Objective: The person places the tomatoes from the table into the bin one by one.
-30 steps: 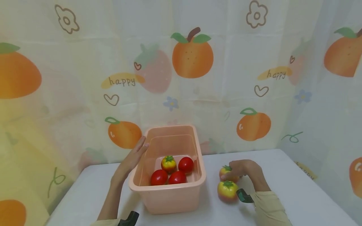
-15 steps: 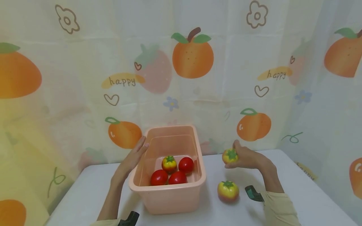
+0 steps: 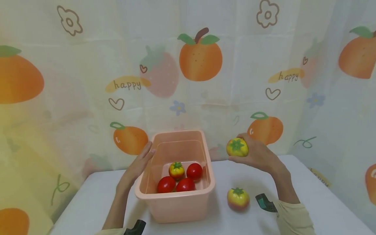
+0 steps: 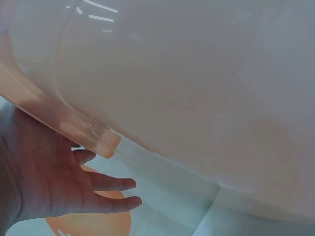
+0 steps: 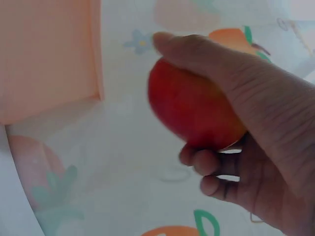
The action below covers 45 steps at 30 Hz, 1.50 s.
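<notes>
My right hand [image 3: 261, 156] holds a yellow-red tomato [image 3: 237, 147] with a green star-shaped leaf top, raised above the table's back edge. In the right wrist view the thumb and fingers curl round the red underside of this tomato [image 5: 192, 108]. A second yellow-red tomato [image 3: 238, 199] sits on the table below that hand. My left hand [image 3: 136, 168] rests along the left rim of a pink plastic box [image 3: 174, 202], its fingers straight. In the left wrist view the hand [image 4: 54, 172] lies beside the box rim [image 4: 74, 123], fingers spread.
Inside the box lie a small yellow-red tomato [image 3: 176, 170] and several smooth red round fruits [image 3: 194, 171]. The white table [image 3: 264, 182] ends at a fruit-printed curtain [image 3: 188, 98] behind it.
My right hand has picked the farther tomato up off the table, lifted it and tilted its leaf top toward the head camera. The left hand stays at the box rim.
</notes>
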Motion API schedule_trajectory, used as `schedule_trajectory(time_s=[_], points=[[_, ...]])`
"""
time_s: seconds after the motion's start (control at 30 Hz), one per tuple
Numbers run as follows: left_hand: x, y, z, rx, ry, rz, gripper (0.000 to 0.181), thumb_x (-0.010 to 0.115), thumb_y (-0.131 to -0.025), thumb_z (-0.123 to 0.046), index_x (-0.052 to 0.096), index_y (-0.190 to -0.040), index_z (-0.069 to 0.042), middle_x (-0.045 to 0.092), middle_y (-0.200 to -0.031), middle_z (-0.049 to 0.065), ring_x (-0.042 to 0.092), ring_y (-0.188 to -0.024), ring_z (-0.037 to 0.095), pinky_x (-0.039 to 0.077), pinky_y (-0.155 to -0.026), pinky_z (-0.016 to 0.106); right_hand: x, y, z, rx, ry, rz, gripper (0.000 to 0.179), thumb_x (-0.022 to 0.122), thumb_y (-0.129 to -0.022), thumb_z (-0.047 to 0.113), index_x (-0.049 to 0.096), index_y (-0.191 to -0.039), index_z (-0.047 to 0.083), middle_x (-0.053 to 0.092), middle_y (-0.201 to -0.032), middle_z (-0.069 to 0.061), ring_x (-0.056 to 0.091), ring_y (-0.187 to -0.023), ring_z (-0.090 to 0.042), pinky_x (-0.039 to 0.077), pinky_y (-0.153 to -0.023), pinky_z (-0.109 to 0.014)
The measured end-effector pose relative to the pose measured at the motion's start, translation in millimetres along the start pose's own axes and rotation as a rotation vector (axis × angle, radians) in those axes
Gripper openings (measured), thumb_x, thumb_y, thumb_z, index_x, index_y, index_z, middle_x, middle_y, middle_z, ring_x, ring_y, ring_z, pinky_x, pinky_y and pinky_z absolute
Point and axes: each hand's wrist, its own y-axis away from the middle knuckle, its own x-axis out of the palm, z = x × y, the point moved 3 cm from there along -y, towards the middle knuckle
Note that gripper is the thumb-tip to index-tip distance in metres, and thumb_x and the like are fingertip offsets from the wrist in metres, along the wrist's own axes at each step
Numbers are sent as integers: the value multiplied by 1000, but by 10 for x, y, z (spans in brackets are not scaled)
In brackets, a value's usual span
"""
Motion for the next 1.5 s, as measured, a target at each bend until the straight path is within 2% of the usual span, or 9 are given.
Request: schedule_trajectory(time_s=[0.17, 0.27, 0.33, 0.5, 0.57, 0.7, 0.87, 1.1, 1.5], points=[[3, -8, 5, -1, 0, 4, 86, 39, -101, -73, 0, -169, -36, -2, -180, -1, 2, -165, 42, 25, -121, 73, 42, -22, 208, -50, 19, -127, 66, 84, -84, 50, 57, -128, 8, 68, -85, -1, 58, -70, -11, 53, -60, -23], [0, -14, 10, 0, 7, 3, 86, 39, -102, -73, 1, -169, -35, -3, -179, -2, 0, -166, 41, 23, -122, 72, 127, -35, 361, -81, 1, -155, 62, 83, -85, 49, 58, -126, 9, 67, -80, 1, 57, -66, -10, 52, -58, -22], [2, -15, 12, -1, 9, 4, 86, 39, -101, -73, 1, -169, -35, -3, -179, -2, 0, -166, 40, 22, -122, 72, 200, -44, 480, -101, -17, -167, 62, 84, -84, 49, 58, -126, 11, 68, -85, 1, 59, -70, -10, 54, -60, -21], [4, -5, 19, -6, -5, 3, 86, 39, -101, -74, 1, -169, -37, -2, -179, -3, 2, -166, 41, 23, -121, 73, 408, -47, 780, -157, -59, -139, 71, 86, -83, 47, 55, -138, 16, 68, -111, 0, 59, -94, -14, 57, -74, -23], [5, -3, 21, -2, -9, 1, 86, 39, -101, -74, 1, -169, -37, -2, -179, -3, 3, -165, 41, 24, -121, 74, 483, -43, 877, -194, -69, -116, 73, 87, -82, 47, 55, -141, 18, 67, -116, 1, 57, -101, -16, 56, -80, -27], [16, -3, 22, 4, 2, -2, 85, 40, -101, -73, 3, -168, -38, -1, -179, -4, 3, -166, 41, 25, -120, 73, 603, -42, 1003, -288, 2, -65, 73, 85, -81, 53, 59, -143, 23, 69, -124, 1, 55, -110, -18, 51, -92, -37], [29, -5, 17, 1, 8, -2, 86, 40, -101, -74, 3, -169, -37, -1, -179, -4, 1, -166, 40, 23, -121, 73, 632, -32, 1007, -289, 50, -20, 68, 80, -87, 53, 59, -143, 22, 66, -135, -2, 55, -121, -22, 51, -104, -48], [18, -11, 10, 2, -1, 6, 85, 39, -103, -70, 2, -170, -31, -2, -180, -1, -1, -166, 41, 19, -122, 73, 508, -29, 926, -250, 20, -28, 55, 73, -96, 44, 60, -143, 18, 67, -132, -2, 56, -122, -23, 49, -103, -52], [-26, -31, 6, 3, -29, 9, 84, 37, -105, -67, 2, -170, -27, -3, -179, 2, -2, -165, 43, 16, -123, 74, 320, -8, 764, -198, 100, 73, 52, 64, -100, 51, 64, -138, 15, 68, -129, -4, 59, -117, -25, 49, -102, -57]])
